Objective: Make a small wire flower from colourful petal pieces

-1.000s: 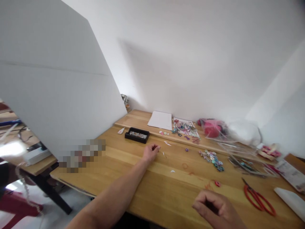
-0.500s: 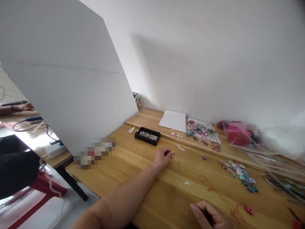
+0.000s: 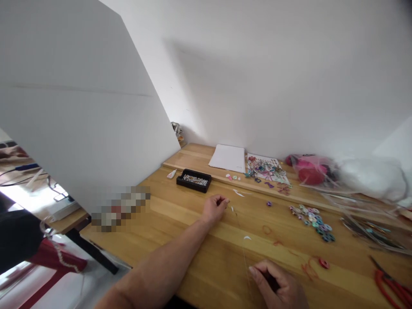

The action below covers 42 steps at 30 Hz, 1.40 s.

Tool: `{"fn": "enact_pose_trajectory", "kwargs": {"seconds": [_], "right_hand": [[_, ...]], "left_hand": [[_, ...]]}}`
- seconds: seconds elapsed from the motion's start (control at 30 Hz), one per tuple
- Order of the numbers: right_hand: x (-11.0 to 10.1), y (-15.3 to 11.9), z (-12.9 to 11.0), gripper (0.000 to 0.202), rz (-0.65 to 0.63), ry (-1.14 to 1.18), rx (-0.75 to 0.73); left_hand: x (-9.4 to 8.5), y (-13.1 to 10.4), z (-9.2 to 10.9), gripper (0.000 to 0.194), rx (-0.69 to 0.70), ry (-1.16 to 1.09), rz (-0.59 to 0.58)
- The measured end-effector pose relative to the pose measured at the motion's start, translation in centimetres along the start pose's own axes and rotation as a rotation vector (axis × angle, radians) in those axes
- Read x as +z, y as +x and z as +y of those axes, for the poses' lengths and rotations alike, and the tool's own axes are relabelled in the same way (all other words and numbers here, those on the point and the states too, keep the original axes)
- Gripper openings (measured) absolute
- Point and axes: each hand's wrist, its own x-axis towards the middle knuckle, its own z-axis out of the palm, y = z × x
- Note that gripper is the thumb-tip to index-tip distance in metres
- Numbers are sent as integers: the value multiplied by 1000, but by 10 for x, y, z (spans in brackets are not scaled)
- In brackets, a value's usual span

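My left hand (image 3: 215, 209) is pinched closed over the middle of the wooden table, at one end of a thin thread (image 3: 243, 253) that carries a small white piece near the fingertips. Nearer the front edge, my right hand (image 3: 277, 283) has its thumb and forefinger pressed together at the lower part of that thread. A white crescent piece (image 3: 247, 237) lies on the table beside the thread. More white slivers (image 3: 238, 193) rest beyond my left hand. The black tray (image 3: 193, 180) farther back holds many small beads.
Thread spools (image 3: 317, 223) are grouped at the right, with a red spool (image 3: 323, 263) nearer. Red-handled scissors (image 3: 391, 285) lie at the right edge. White paper (image 3: 227, 158) and colourful pieces (image 3: 265, 168) lie at the back. A grey panel (image 3: 80, 98) stands left.
The view has shifted slightly, so the table's things appear further left and the scissors show more. Both hands keep their pinches, with little change in their places over the table.
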Motion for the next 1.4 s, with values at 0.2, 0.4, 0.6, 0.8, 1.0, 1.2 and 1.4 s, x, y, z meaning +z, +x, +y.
{"fn": "enact_pose_trajectory", "kwargs": {"seconds": [0.2,0.4,0.6,0.8,1.0,1.2,1.4], "right_hand": [[-3,1,-1,35,2,-29,-26],[-3,0,7,32,-24,-36,-41],[0,0,10,31,-16,-14,-8],[-3,3,7,34,-37,10,52],[-3,6,9,35,-53,55,117],[-2,7,11,34,-60,88,112],[-2,6,10,33,-49,83,115]], "left_hand": [[-2,-1,2,27,7,15,-4],[-3,-2,4,28,-2,13,-19],[-4,-1,2,28,-5,9,-19],[-3,1,-1,29,-1,0,-13],[-3,2,1,31,-10,-8,-24],[-4,1,1,31,-6,-11,-22],[-5,0,-1,31,-4,-8,-12]]}}
